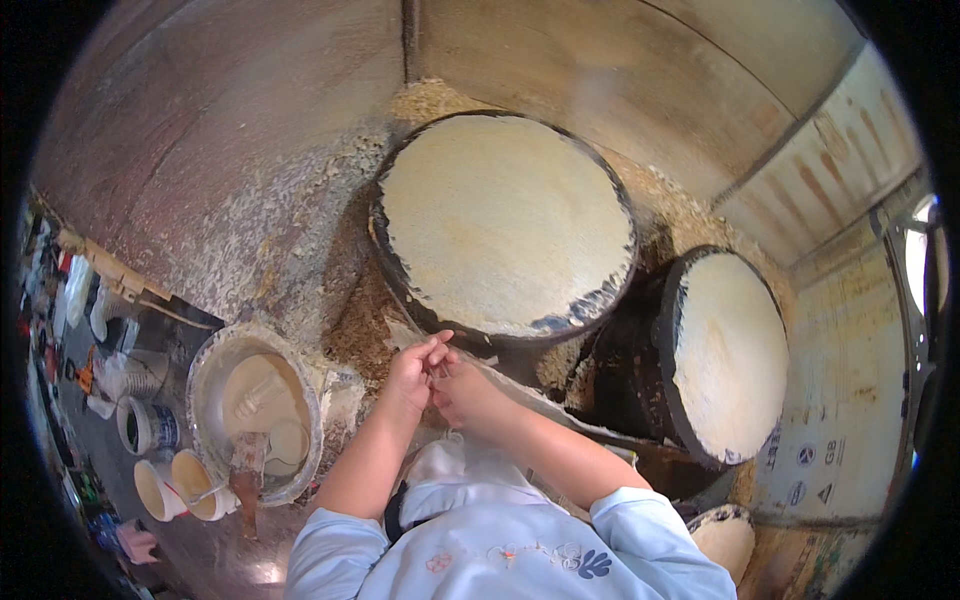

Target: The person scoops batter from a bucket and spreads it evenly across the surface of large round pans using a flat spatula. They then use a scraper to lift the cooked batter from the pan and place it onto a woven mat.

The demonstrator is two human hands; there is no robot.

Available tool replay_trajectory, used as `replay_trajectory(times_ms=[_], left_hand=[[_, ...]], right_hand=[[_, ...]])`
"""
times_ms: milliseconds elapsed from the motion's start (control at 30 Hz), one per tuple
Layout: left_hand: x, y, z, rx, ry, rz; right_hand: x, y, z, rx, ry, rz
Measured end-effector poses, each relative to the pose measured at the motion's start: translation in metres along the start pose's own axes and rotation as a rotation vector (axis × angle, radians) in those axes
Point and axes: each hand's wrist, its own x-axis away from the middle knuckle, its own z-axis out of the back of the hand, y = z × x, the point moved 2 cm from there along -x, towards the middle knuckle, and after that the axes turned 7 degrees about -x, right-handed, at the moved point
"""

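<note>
My left hand (414,370) and my right hand (466,394) meet in front of my body, fingers bent and touching. Whether something small lies between the fingertips cannot be told. Just beyond them is the near rim of a large round dark-edged griddle (502,225), covered with a thin pale layer of batter whose edge is ragged. A second round griddle (731,352), tilted in the view and also coated pale, stands to the right. At the left is a big tub of pale batter (259,390) with a clear container and a round object in it.
A brown wooden-looking scraper (247,480) lies over the tub's near rim. Two pale buckets (154,491) (196,480) and a white container (139,425) stand left of it. Batter-spattered metal walls (225,187) enclose the griddles. Another small pale-coated round surface (724,540) is at lower right.
</note>
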Motion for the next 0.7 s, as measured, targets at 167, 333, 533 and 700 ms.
replay_trajectory(times_ms=[167,333,533,700], left_hand=[[0.035,-0.047,-0.027,0.01,0.005,0.163],[0.054,-0.107,-0.066,-0.058,-0.096,0.337],[0.057,-0.164,-0.09,-0.136,-0.386,0.636],[0.039,-0.197,-0.114,-0.246,-0.547,0.752]], right_hand=[[0.033,0.026,0.013,0.547,-0.132,0.801],[0.116,0.053,0.072,0.031,0.045,0.042],[0.187,0.066,0.092,-0.055,0.249,-0.095],[0.202,0.076,0.109,-0.158,0.413,-0.158]])
